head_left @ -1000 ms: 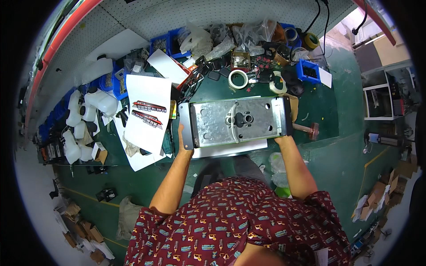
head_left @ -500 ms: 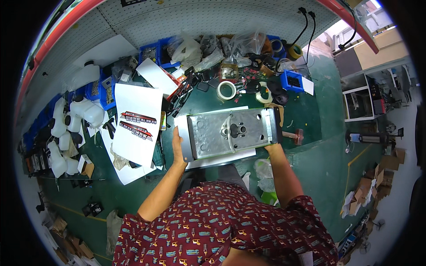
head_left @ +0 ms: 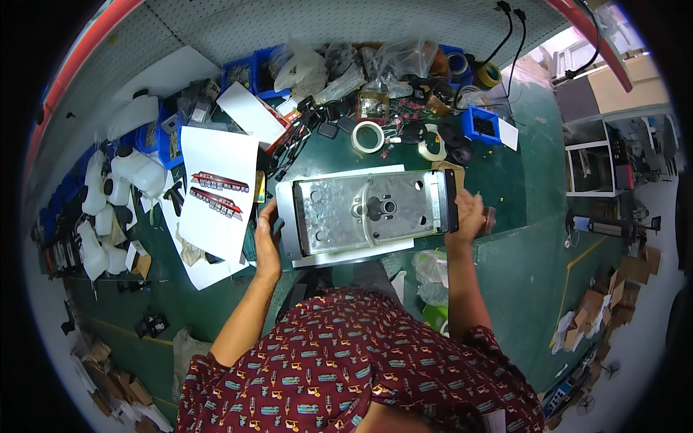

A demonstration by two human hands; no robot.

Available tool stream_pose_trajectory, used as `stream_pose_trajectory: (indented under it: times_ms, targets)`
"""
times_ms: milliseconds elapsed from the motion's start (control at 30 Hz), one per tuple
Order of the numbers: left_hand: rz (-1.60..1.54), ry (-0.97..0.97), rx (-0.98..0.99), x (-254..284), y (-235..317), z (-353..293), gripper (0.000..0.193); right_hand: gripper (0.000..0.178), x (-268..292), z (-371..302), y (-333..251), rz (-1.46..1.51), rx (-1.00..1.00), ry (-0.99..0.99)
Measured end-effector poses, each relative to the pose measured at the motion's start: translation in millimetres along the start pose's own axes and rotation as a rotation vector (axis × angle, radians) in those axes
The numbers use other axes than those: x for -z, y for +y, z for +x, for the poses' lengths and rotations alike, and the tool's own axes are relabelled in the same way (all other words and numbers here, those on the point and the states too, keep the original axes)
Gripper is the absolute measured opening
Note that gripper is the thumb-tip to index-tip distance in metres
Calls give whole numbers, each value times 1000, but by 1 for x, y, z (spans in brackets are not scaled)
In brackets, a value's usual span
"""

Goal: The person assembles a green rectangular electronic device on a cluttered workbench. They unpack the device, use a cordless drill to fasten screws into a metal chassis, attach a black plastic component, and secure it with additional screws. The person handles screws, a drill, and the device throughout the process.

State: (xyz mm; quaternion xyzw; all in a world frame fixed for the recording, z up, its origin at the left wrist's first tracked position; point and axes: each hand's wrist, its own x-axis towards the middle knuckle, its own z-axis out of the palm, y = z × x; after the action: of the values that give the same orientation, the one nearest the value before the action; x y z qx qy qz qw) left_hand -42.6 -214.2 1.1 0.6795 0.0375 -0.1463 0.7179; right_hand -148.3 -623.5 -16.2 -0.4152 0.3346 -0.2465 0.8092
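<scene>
A shallow rectangular metal housing (head_left: 332,224) with a dark end strip lies over a white sheet at the front of the green bench. Its grey interior has a curved wire or thin tube and a dark round fitting (head_left: 382,207) near the middle. At its left end, my left hand (head_left: 267,245) is upright with fingers extended, close beside the edge. Just off the right end, my right hand (head_left: 465,218) is raised with loosely bent fingers and holds nothing visible. Behind that hand, the reddish head of a mallet (head_left: 490,220) partly shows.
White sheets (head_left: 216,155) with two red-and-black printed strips lie at left, near white plastic bottles (head_left: 138,173). Tape rolls (head_left: 367,137), black cables, plastic bags and a blue bin (head_left: 481,125) crowd the back. A bag (head_left: 432,267) is below the bench's front edge.
Both hands have come away from the housing's ends, the left outward and the right outward and upward. The housing stays nearly in place, while the view has shifted slightly.
</scene>
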Motion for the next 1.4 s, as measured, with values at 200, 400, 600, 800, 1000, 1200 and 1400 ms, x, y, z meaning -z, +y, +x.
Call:
stream_pose_trajectory:
  times_ms: [200, 400, 600, 800, 1000, 1200, 1400]
  targets:
    - [271, -4, -258, -15, 66, 0, 83, 50, -98, -73, -58, -1240, 796, -665]
    - [677, -139, -399, -41, 88, 20, 74, 105, -137, -69, -23, -1607, 631, -1032]
    - [695, -135, -356, -47, 82, 17, 63, 107, -139, -72, -8, -1515, 696, -1040]
    - [1087, -86, -521, -52, 98, 14, 61, 84, -144, -64, 0, -1426, 723, -1065]
    - [1281, -510, -540, -92, 110, -13, 103, 82, -141, -61, 3, -1394, 745, -1047]
    - [1192, -492, -444, -100, 91, -12, 98, 86, -134, -63, 10, -1416, 726, -1017]
    - [1107, -511, -427, -98, 80, -20, 90, 92, -133, -61, 11, -1356, 763, -1064]
